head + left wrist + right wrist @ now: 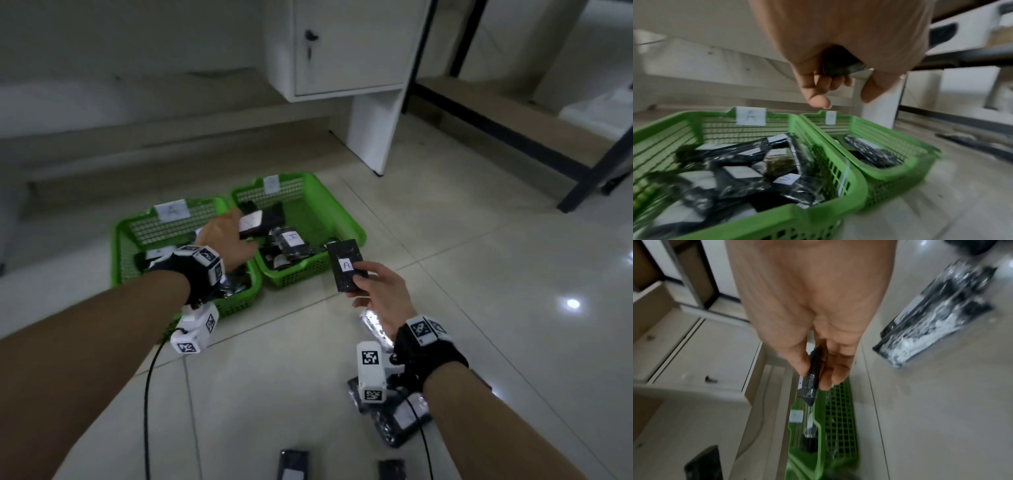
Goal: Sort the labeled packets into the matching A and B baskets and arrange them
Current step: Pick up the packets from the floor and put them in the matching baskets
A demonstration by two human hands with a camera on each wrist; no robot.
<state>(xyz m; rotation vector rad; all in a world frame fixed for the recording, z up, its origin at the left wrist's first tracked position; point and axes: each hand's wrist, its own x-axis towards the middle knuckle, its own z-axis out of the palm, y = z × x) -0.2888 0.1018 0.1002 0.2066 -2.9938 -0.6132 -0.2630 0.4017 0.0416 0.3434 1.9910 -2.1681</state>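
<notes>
Two green baskets stand side by side on the floor. The left basket (117, 246) (777, 216) carries a tag marked A (171, 210) and holds several black packets. The right basket (344, 217) (890, 172) has a tag I cannot read and also holds packets. My left hand (245, 229) (846, 91) grips a black packet with a white label (251, 222) (840, 65) above where the baskets meet. My right hand (356, 282) (815, 373) pinches a black packet labelled A (346, 269) (813, 366) just right of the right basket's front corner.
Several loose black packets (397, 414) (937, 327) lie on the tiled floor under and behind my right wrist, two more at the near edge (293, 466). A white cabinet (342, 51) and a black-framed shelf (513, 123) stand beyond the baskets.
</notes>
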